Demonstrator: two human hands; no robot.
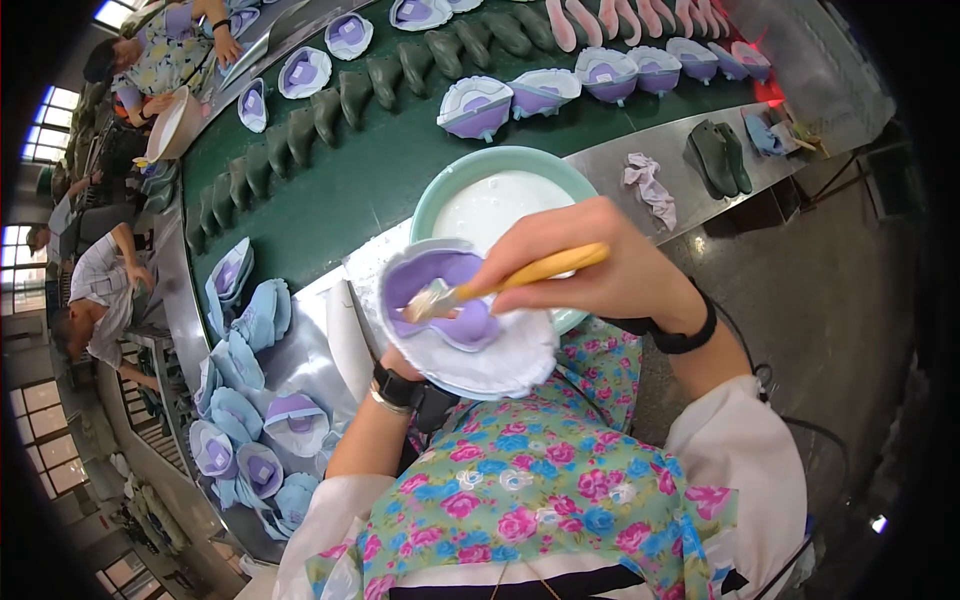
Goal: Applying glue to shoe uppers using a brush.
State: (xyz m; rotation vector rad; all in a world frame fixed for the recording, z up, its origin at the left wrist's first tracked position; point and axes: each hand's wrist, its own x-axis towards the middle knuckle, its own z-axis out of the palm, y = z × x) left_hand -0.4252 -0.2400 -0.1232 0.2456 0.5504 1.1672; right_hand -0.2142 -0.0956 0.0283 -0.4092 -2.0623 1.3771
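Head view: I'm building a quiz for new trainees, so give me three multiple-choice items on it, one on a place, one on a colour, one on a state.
1. Where does the bowl of white liquid stand?
A. just beyond the hands, at the edge of the green belt
B. on the floor
C. on the person's lap

2. What colour is the handle of the brush?
A. blue
B. yellow-orange
C. black

3. How is the purple and white shoe upper held?
A. lying loose on the belt
B. hanging from a hook
C. cupped from below in the left hand

Answers:
1 A: its teal rim sits between the green belt and the hands.
2 B: the handle shows yellow-orange in the right hand.
3 C: the left hand's fingers reach under it while the bristles touch its purple inside.
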